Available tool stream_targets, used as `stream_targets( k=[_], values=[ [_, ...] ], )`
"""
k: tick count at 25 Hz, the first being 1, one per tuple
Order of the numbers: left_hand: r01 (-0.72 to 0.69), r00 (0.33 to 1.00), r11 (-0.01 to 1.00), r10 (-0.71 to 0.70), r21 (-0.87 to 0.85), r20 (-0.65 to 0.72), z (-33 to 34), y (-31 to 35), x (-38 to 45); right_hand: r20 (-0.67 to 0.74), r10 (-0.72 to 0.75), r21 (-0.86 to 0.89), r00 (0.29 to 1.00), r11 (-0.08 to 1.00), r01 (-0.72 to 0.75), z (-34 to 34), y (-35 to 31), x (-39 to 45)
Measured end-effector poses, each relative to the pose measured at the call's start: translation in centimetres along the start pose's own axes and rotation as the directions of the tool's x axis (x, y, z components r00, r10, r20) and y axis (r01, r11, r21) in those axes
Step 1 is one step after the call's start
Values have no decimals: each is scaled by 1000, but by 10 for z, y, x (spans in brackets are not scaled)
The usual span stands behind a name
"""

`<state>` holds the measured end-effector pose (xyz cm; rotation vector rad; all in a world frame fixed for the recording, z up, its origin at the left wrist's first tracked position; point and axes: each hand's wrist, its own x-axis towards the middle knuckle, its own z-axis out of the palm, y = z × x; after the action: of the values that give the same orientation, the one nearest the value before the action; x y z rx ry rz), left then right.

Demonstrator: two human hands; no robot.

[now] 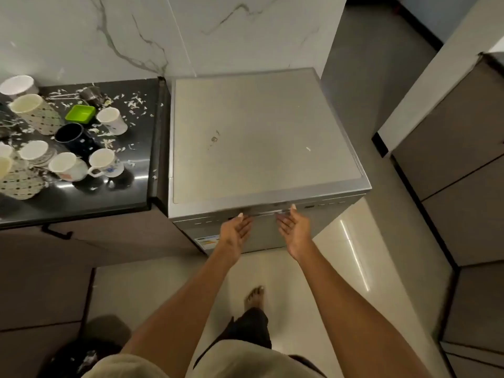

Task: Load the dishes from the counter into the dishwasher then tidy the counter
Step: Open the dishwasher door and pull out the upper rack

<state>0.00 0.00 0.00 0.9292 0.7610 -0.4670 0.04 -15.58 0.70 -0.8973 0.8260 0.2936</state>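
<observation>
The silver dishwasher [261,137] stands right of the black counter [81,200], with its door closed. My left hand [236,230] and my right hand [293,227] are side by side at the door handle [266,211], palms up, thumbs on its top edge, fingers reaching into the recess and hidden there. On the counter stand several mugs, among them a white flowered mug [105,162] and a dark mug [72,135]. A green square bowl [80,113], a steel cup [92,95] and a patterned cup [35,110] are there too. White scraps lie scattered among them.
A dark bin [81,358] with scraps in it sits on the floor at the lower left. Brown cabinets [463,173] line the right side. My bare foot [255,296] stands on the glossy floor in front of the dishwasher.
</observation>
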Motion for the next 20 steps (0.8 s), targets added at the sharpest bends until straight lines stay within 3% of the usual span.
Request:
stream_targets(
  k=[7, 12, 20],
  values=[
    [7, 999, 948, -21, -319, -39, 27, -5, 22, -39, 48, 276, 998, 960, -35, 9, -14, 36],
    [-18, 998, 897, -13, -441, -67, 37, -17, 31, 25, 54, 254, 998, 965, -59, 4, -11, 45],
    [-66, 986, 840, -27, -539, -163, 56, -25, 33, 12, 45, 218, 999, 975, -47, 0, -7, 48]
  ],
)
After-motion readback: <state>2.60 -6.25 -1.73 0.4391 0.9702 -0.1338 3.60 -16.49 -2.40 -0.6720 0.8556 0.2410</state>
